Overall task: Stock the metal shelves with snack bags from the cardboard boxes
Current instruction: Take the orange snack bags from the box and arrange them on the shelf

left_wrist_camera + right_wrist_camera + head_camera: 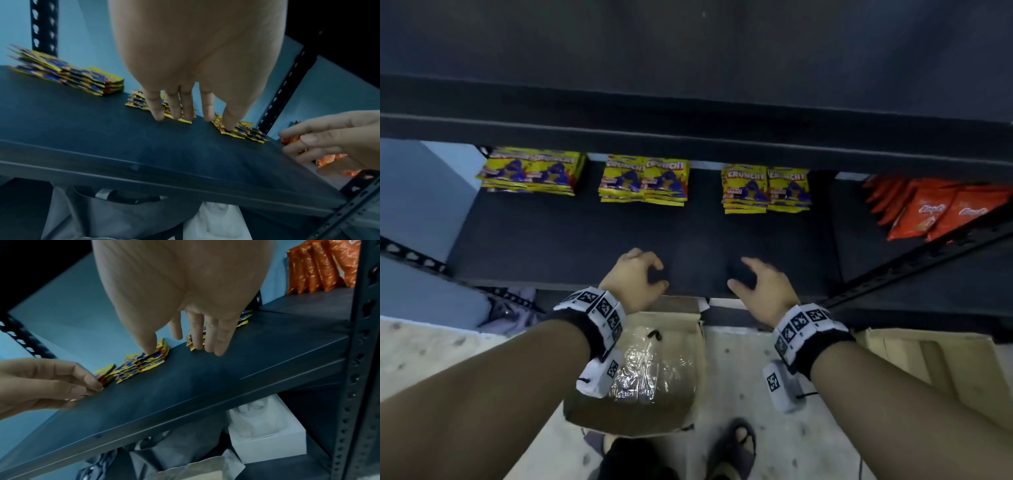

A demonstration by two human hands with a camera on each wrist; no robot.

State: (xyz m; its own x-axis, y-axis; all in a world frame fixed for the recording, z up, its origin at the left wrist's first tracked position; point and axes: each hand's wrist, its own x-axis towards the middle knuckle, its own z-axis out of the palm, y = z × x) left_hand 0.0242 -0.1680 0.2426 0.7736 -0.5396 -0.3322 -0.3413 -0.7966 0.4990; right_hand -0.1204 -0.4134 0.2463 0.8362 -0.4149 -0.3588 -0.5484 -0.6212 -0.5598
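Observation:
Three stacks of yellow snack bags lie along the back of the dark metal shelf (585,240): a left stack (530,171), a middle stack (645,180) and a right stack (765,188). My left hand (635,274) and right hand (760,284) hover side by side over the bare front of this shelf. Both hold nothing, and their fingers hang loosely. The left wrist view has the left fingers (176,105) pointing down in front of the stacks, clear of them. Below my wrists, an open cardboard box (654,377) on the floor holds crumpled clear plastic.
Orange snack bags (935,209) stand on the adjoining shelf at the right. A second cardboard box (928,359) sits at the right on the floor. A white box (265,430) and grey bags fill the space under the shelf. A perforated upright post (357,369) bounds the right side.

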